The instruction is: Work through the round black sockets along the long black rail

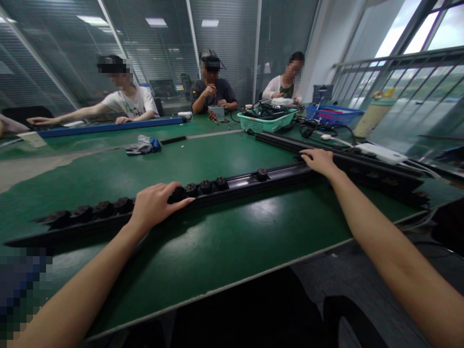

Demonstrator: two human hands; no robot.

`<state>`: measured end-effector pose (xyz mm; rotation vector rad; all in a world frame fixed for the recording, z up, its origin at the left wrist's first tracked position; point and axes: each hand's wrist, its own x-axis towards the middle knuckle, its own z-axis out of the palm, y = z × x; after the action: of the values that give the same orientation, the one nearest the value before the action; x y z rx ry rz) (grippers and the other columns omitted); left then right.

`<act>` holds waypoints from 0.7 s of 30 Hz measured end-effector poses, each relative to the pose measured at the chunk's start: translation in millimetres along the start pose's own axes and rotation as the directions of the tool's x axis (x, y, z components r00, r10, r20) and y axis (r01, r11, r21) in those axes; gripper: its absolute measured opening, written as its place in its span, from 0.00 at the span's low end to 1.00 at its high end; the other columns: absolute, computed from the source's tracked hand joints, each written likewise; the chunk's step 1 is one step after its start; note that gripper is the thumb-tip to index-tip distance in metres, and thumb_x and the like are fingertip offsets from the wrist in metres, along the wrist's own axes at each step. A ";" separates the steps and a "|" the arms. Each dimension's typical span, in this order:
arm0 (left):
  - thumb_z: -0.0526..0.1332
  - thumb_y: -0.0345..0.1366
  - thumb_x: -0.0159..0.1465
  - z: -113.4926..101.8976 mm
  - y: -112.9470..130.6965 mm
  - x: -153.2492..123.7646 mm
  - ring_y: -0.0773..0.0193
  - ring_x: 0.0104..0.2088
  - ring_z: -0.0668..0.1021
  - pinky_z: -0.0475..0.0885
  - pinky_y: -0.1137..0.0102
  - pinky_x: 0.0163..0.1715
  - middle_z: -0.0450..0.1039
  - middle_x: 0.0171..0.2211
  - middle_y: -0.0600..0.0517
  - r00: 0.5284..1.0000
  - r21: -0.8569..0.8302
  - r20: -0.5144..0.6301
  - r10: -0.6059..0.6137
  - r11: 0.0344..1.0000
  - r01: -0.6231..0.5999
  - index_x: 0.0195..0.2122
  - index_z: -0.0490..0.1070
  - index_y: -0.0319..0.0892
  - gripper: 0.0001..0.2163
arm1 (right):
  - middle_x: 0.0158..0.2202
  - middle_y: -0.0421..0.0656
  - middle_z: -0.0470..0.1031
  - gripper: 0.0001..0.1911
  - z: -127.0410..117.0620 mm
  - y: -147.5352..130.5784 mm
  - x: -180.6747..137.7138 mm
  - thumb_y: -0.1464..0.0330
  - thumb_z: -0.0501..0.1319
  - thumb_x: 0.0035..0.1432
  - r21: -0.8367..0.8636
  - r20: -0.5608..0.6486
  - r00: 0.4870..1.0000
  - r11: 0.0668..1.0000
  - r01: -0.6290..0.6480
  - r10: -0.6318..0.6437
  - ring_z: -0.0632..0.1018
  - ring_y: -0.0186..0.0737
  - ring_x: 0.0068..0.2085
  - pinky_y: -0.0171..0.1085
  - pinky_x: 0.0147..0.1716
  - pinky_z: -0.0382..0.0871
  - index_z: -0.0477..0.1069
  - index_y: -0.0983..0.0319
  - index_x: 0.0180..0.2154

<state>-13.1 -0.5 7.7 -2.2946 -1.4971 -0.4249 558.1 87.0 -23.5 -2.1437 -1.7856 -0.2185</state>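
Observation:
A long black rail [239, 192] lies slantwise across the green table. Several round black socket-like pieces [205, 186] sit in its channel, most of them left of the middle. One round piece [262, 174] stands apart further right, beyond a bare stretch of channel. My left hand [154, 205] is closed over the rail among the round pieces, its thumb along the near side; its other fingertips are partly hidden. At the right end, my right hand [319, 162] grips the rail from above, close to other black rails [377, 176].
Behind lie a grey-blue glove [144, 144], a green basket [259, 124] of cables and a blue basket [333, 116]. A white power strip [382, 153] and a bottle [373, 116] stand right. Three people sit across the table [224, 237], one beside a long blue bar [116, 127].

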 end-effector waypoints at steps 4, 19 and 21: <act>0.50 0.70 0.68 1.5 -1.1 -0.4 0.50 0.39 0.82 0.66 0.66 0.34 0.84 0.41 0.43 1.000 -0.014 0.001 0.001 1.000 -0.001 0.52 0.79 0.45 0.35 | 0.55 0.55 0.81 0.30 0.5 0.1 1.6 0.53 0.45 0.75 -0.030 0.056 0.998 1.000 -0.008 0.010 0.74 0.62 0.59 0.58 0.59 0.59 0.83 0.58 0.53; 0.49 0.70 0.68 -0.5 -0.3 0.2 0.50 0.38 0.82 0.66 0.66 0.33 0.83 0.40 0.43 1.000 0.006 0.012 0.002 1.000 -0.002 0.51 0.79 0.44 0.36 | 0.56 0.52 0.81 0.29 -13.1 -117.4 -68.8 0.48 0.47 0.76 0.424 -0.324 0.789 0.665 0.615 -0.522 0.77 0.55 0.60 0.57 0.64 0.66 0.77 0.57 0.57; 0.49 0.70 0.68 -0.1 -0.6 0.2 0.51 0.38 0.82 0.66 0.66 0.33 0.83 0.39 0.44 1.000 0.017 0.008 0.003 1.000 -0.003 0.51 0.79 0.45 0.35 | 0.58 0.51 0.79 0.27 -8.9 -135.3 -81.6 0.49 0.50 0.75 0.441 -0.306 0.731 0.590 0.676 -0.610 0.76 0.55 0.62 0.59 0.66 0.65 0.76 0.56 0.59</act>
<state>-13.7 -0.1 8.0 -2.2874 -1.4951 -0.4011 410.9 29.0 -20.4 -1.0087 -2.1639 -0.0122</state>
